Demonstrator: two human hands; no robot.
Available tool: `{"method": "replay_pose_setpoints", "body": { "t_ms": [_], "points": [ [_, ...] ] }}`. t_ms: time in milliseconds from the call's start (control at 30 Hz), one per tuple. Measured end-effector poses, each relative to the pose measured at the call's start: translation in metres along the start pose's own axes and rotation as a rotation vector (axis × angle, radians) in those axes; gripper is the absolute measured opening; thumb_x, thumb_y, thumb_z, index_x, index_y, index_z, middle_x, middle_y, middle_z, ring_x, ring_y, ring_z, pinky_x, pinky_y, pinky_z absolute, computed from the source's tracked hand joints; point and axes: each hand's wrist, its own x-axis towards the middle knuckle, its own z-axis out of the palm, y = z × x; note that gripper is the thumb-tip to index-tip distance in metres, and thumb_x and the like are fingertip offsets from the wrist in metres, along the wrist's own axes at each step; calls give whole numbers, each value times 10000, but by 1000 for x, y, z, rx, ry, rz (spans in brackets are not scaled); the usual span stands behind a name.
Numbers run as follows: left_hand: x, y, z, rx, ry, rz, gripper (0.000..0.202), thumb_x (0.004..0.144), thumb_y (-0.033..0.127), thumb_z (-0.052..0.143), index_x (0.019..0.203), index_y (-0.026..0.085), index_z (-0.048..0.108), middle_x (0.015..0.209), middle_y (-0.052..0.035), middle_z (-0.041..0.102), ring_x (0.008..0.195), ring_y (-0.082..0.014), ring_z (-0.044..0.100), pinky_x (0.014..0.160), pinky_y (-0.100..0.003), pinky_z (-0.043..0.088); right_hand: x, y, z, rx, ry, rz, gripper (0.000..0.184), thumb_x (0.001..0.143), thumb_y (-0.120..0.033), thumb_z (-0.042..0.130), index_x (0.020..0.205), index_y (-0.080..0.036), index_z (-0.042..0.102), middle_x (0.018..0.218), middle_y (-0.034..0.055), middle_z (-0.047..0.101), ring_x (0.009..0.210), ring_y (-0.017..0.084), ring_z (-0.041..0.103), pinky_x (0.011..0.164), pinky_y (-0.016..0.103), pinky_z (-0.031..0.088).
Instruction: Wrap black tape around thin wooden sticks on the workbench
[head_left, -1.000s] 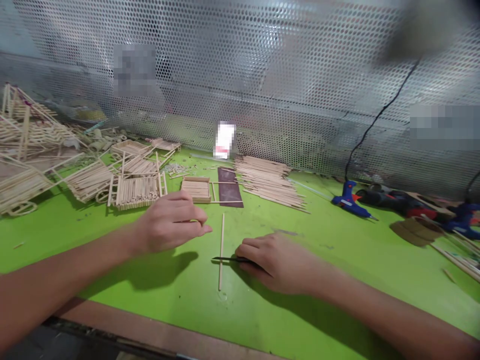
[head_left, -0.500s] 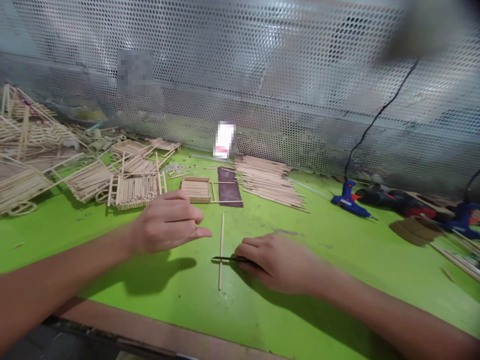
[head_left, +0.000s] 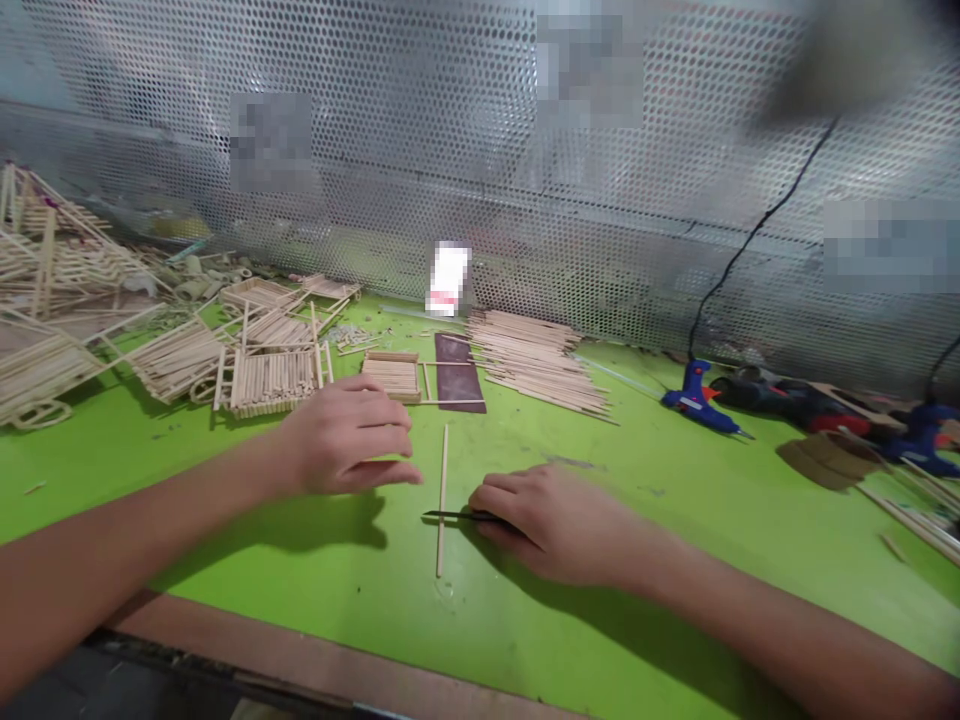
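Observation:
A thin wooden stick [head_left: 444, 470] lies on the green tabletop, pointing away from me. My right hand [head_left: 544, 525] is closed around a dark, narrow knife [head_left: 457, 515], whose blade lies across the stick below its middle. To the left, my left hand [head_left: 356, 440] hovers above the table with fingers apart, holding nothing and not touching the stick. Beyond it sits a small stick-built cart frame [head_left: 391, 378], its two long rails reaching over a dark brown sheet [head_left: 460, 385].
Loose sticks [head_left: 536, 360] are piled behind the brown sheet. Several stick-built carts [head_left: 274, 380] crowd the left. A blue glue gun [head_left: 701, 400] with a black cord and a brown tape roll [head_left: 825, 458] lie right. A perforated metal screen [head_left: 420, 140] closes off the back.
My left hand's fingers have spread apart from a more closed pose, and the hand has shifted slightly. The right hand, knife and stick stay in place.

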Motion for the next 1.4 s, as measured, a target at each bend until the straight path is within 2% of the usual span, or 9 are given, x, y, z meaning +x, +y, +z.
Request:
{"method": "replay_pose_setpoints", "body": {
  "t_ms": [67,233,433,733,1067,1133,1200,1300,1400],
  "points": [
    [-4,-4,6,-54,-131,-66,100,1039,220,600,1021,195,695,868,10,782,753,-136,695,764,-318,566,0,-1,0,-8,-3,6,161,1046,-290,513,992,-190,626,882,22,683,685,156,597,604,300,316],
    [-6,0,17,-202,-457,-115,443,947,85,590,1367,215,648,1309,-63,736,1136,-232,711,994,-436,558,2,-1,4,-57,15,15,175,1059,-279,510,955,-192,620,809,0,668,627,143,563,589,308,283],
    [-4,9,15,-293,-630,-203,371,1068,298,505,1405,227,643,1461,-54,636,1304,-250,637,1098,-431,502,0,0,4,-167,17,-84,186,1073,-248,479,945,-189,600,760,3,641,599,142,516,580,337,227],
    [-12,1,13,-265,-627,-282,417,1030,368,594,1428,250,630,1483,-64,619,1330,-261,620,1114,-427,486,-1,-8,7,-116,68,-103,201,1051,-195,445,896,-187,573,762,16,607,637,149,492,601,332,260],
    [-12,0,15,-238,-606,-246,401,1046,370,561,1410,217,633,1464,-78,635,1289,-259,634,1062,-406,468,-1,-8,7,-114,66,-148,142,907,-69,493,889,-193,558,772,14,590,660,159,469,604,327,264],
    [-10,1,16,-208,-551,-213,346,1072,346,502,1339,200,665,1369,-86,697,1203,-248,666,1026,-401,457,0,-8,8,-107,74,-152,141,921,-76,492,884,-192,562,781,21,594,692,167,485,610,325,276],
    [-6,5,17,-180,-495,-191,331,1096,327,419,1169,179,706,1152,-85,764,1013,-229,693,945,-392,453,0,-7,8,-99,81,-146,143,943,-86,490,887,-190,570,792,28,600,723,173,500,615,320,289],
    [0,18,20,-171,-473,-142,375,1096,331,373,893,178,649,830,-43,697,730,-199,601,807,-377,426,1,-7,10,-86,91,-146,143,947,-84,496,897,-188,581,801,30,610,734,177,503,622,317,312],
    [3,32,24,-143,-487,-45,277,1058,275,449,835,191,589,779,-26,638,688,-195,540,745,-369,398,2,-6,12,-90,97,-155,153,943,-76,491,891,-188,582,797,30,612,732,181,500,635,322,337]
  ]
}}
